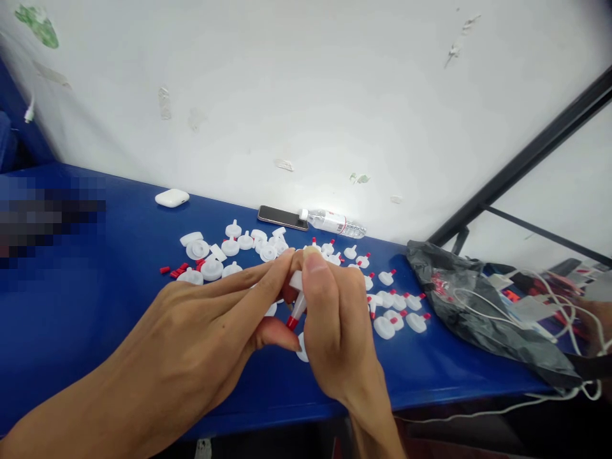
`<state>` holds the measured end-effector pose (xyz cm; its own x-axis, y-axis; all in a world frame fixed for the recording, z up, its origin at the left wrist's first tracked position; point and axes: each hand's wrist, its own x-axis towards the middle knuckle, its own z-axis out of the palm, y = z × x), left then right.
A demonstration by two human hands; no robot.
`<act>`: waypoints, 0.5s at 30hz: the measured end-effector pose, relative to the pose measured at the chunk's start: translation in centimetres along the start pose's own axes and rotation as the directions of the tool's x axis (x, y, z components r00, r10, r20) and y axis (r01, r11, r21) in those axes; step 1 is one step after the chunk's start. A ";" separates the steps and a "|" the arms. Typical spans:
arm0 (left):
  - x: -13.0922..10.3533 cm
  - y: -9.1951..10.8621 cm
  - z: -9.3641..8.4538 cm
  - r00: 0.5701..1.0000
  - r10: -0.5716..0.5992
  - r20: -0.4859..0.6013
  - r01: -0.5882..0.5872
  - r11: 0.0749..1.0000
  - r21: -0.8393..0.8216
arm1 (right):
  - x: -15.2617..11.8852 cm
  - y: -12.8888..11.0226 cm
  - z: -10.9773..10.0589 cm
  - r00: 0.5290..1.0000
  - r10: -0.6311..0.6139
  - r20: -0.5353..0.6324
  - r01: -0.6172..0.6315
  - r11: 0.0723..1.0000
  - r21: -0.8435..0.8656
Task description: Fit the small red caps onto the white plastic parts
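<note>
Over the middle of the blue tabletop (pixel 119 306), both my hands meet around a white nozzle cap with a red tip (pixel 298 305). My right hand (pixel 335 319) is closed on it, the thumb on top. The thumb of my left hand (pixel 205 338) presses by the red tip, and its fingers reach across to the right thumb; part of the cap is hidden. Beyond the left hand lie plain white nozzle caps (pixel 211 269) and small red tips (pixel 179 270). To the right are several white caps with red tips fitted (pixel 385 326).
A white earphone case (pixel 172 198), a phone (pixel 282 217) and a lying plastic bottle (pixel 335 223) are near the white wall (pixel 296 95). On the right a dark plastic bag (pixel 478 331) holds red pieces, with white cables (pixel 497 312) over it. A black metal frame (pixel 521 156) rises behind it.
</note>
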<state>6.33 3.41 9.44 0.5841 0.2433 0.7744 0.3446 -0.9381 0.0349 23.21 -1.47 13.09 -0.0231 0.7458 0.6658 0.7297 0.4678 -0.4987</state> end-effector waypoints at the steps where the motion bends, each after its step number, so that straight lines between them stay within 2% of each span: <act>1: 0.0 0.0 0.0 1.000 0.005 0.005 -0.005 1.000 -0.020 | 0.0 0.0 0.1 1.000 0.003 -0.001 -0.003 1.000 0.006; 7: 0.4 -0.1 0.1 0.998 -0.046 0.038 0.047 0.998 -0.032 | 0.1 0.1 -0.1 0.999 0.020 0.044 -0.021 1.000 0.023; 11: 0.6 0.1 0.1 0.997 -0.073 0.017 0.072 0.997 0.025 | 0.3 0.1 -0.2 0.999 0.003 0.048 -0.009 0.992 0.126; 15: 0.7 0.3 -0.7 0.985 -0.174 -0.013 0.174 0.980 0.093 | 0.3 0.2 0.0 0.998 0.049 0.028 -0.053 0.976 0.210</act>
<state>6.34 3.08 10.42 0.5057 0.3997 0.7645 0.5081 -0.8542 0.1105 23.31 -1.14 13.18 -0.0065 0.7805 0.6251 0.5697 0.5167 -0.6391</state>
